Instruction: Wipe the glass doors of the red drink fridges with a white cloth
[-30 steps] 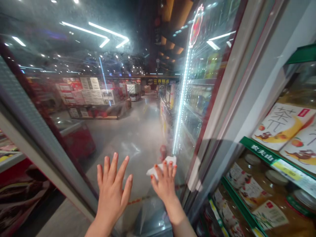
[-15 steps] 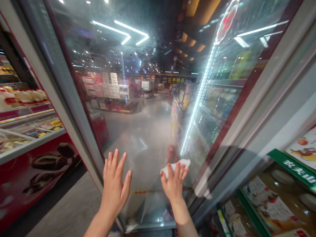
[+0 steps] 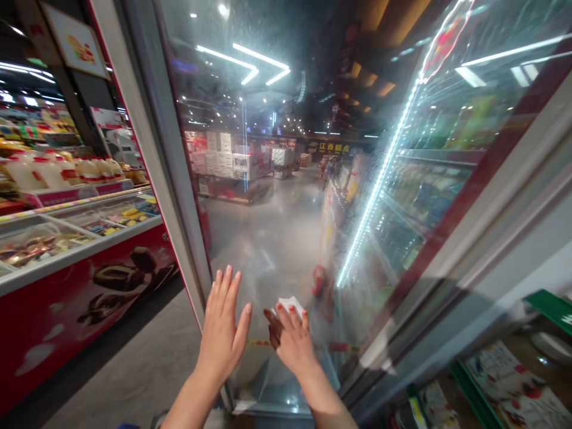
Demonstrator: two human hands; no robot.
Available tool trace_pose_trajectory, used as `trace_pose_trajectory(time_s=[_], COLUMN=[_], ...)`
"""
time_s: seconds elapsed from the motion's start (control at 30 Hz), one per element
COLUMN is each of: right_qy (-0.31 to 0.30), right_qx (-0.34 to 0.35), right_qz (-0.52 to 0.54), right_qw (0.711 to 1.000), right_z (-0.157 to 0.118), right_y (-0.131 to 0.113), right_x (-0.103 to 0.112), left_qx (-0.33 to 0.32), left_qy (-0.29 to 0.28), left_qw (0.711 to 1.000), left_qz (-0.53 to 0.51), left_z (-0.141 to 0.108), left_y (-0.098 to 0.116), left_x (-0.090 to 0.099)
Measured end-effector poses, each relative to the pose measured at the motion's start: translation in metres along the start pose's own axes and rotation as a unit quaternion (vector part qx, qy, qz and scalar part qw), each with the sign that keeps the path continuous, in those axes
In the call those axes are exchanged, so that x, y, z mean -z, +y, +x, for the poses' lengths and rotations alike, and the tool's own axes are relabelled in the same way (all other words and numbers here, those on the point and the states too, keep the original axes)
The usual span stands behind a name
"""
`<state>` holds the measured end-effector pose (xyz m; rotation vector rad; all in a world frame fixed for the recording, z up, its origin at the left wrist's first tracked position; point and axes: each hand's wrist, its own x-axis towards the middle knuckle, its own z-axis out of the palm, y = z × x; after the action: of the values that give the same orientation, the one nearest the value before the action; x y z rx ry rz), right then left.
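Observation:
A framed glass door point(image 3: 268, 238) stands in front of me, hazy and full of reflections. My left hand point(image 3: 223, 325) lies flat near its left edge, fingers stretched out and holding nothing. Lower middle, my right hand point(image 3: 292, 342) presses a white cloth point(image 3: 290, 304) against the glass. Most of the cloth is hidden under the fingers; only its upper part shows. A reflection of the right hand's fingers appears in the glass just left of it.
To the left runs a red chest freezer point(image 3: 89, 304) with packaged goods inside, white bottles point(image 3: 49, 170) behind it. The door's pale frame point(image 3: 147, 155) rises beside it. Bottom right are shelves with green edging point(image 3: 473, 393) holding large labelled containers. A bright light strip point(image 3: 379, 185) shows in the glass.
My right hand has slid the cloth left across the glass, closer to my left hand. The view has turned slightly left, showing more of the freezer. The left hand stays flat.

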<state>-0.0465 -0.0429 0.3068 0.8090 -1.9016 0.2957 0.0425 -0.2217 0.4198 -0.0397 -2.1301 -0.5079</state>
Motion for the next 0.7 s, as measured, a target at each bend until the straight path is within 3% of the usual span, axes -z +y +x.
trace_pose_trajectory(time_s=[0.07,0.17,0.23,0.3,0.37,0.43,0.5,0.57,0.63,0.7], right_qy=[0.031,0.111,0.131,0.084,0.036,0.010,0.015,0.051,0.114,0.146], right_qx=[-0.080,-0.224,-0.211,-0.106,0.028,0.090,0.038,-0.066,-0.135,-0.151], right_qz=[-0.022,-0.037,-0.030,-0.015,-0.012,-0.016,-0.025,-0.037,-0.051,-0.053], right_qw=[0.996,0.968,0.968,0.991,0.999,0.996,0.999,0.996,0.983,0.976], right_z=[0.010,0.082,0.134,0.162,0.157,0.131,0.110,0.117,0.156,0.206], right_y=[0.030,0.062,0.055,0.030,0.006,-0.001,0.018,0.051,0.077,0.079], right_x=[0.021,0.053,0.062,0.058,0.046,0.039,0.046,0.066,0.088,0.101], left_qx=[0.011,0.032,0.056,0.074,0.083,0.089,0.093,0.091,0.089,0.084], left_qy=[-0.011,-0.011,-0.001,0.007,0.013,0.017,0.012,0.010,0.022,0.047], left_qw=[1.000,0.999,0.997,0.995,0.994,0.993,0.993,0.994,0.995,0.995], left_qz=[-0.007,-0.026,-0.046,-0.063,-0.073,-0.076,-0.070,-0.059,-0.044,-0.031], left_z=[-0.002,-0.003,-0.003,-0.002,-0.002,-0.002,-0.002,-0.002,-0.002,0.001], left_y=[-0.002,0.002,0.008,0.013,0.014,0.010,0.005,0.002,0.005,0.010], left_x=[0.004,0.009,0.011,0.011,0.012,0.013,0.016,0.020,0.023,0.024])
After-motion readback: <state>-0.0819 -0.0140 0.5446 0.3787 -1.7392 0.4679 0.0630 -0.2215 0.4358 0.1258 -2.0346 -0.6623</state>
